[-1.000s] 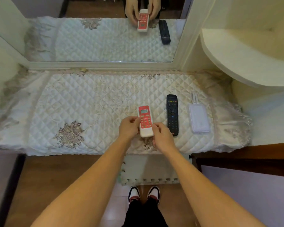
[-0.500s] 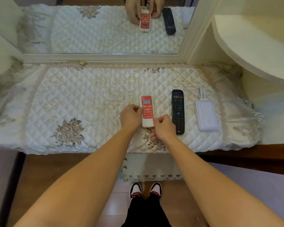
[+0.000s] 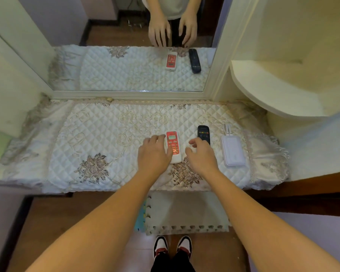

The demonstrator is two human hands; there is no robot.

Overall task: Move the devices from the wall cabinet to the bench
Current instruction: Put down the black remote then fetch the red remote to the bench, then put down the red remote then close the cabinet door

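On the quilted bench cover [image 3: 106,134], straight ahead of the person, the red-and-white air-conditioner remote [image 3: 174,148] is lying flat. Its long axis is running away from the body, display end farthest. It is sitting between the two hands. The left hand [image 3: 154,154] is the nearer, its relaxed fingers overlapping the remote's left edge and gripping nothing; whether they are touching it is unclear. The right hand [image 3: 201,156] is hovering just beside the remote, loosely curled and empty. Further right, the black TV remote [image 3: 203,133] and the white power bank [image 3: 233,154] are lying parallel to it, with the right hand partly covering the black one. The curved cabinet shelf [image 3: 273,91] is sitting up to the right, and nothing seems to be blocking a reach toward it.
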